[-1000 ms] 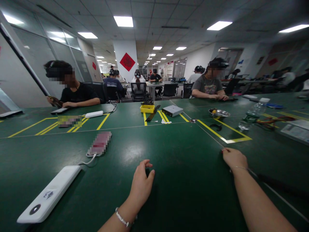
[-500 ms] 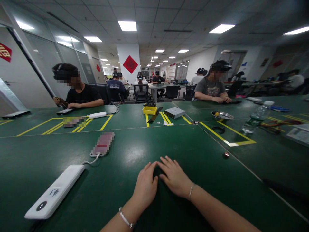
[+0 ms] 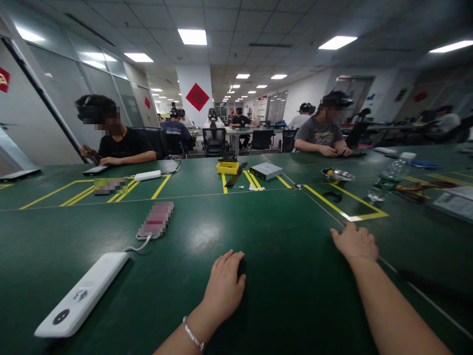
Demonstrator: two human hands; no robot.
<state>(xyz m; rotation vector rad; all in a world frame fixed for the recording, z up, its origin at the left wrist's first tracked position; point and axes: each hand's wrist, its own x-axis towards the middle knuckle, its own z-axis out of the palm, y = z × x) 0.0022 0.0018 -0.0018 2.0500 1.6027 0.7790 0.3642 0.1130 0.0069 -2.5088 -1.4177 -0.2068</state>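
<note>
My left hand (image 3: 225, 286) lies palm down on the green table (image 3: 288, 276), fingers together and stretched out, with nothing in it; a bracelet sits on its wrist. My right hand (image 3: 355, 241) is stretched out to the right, palm down just below the corner of a yellow taped rectangle (image 3: 364, 216). Its fingers are curled down onto the table top. Whatever lies under them is hidden.
A white power bank (image 3: 79, 298) lies at the near left, cabled to a phone (image 3: 155, 219). Farther back are a yellow bin (image 3: 227, 167), a grey box (image 3: 266, 170), a metal bowl (image 3: 336, 175) and a water bottle (image 3: 389, 180). Two people sit across the table.
My right hand left my left hand and swung back right, onto the spot where a small red object lay half a second ago; that object no longer shows. My left hand stayed put.
</note>
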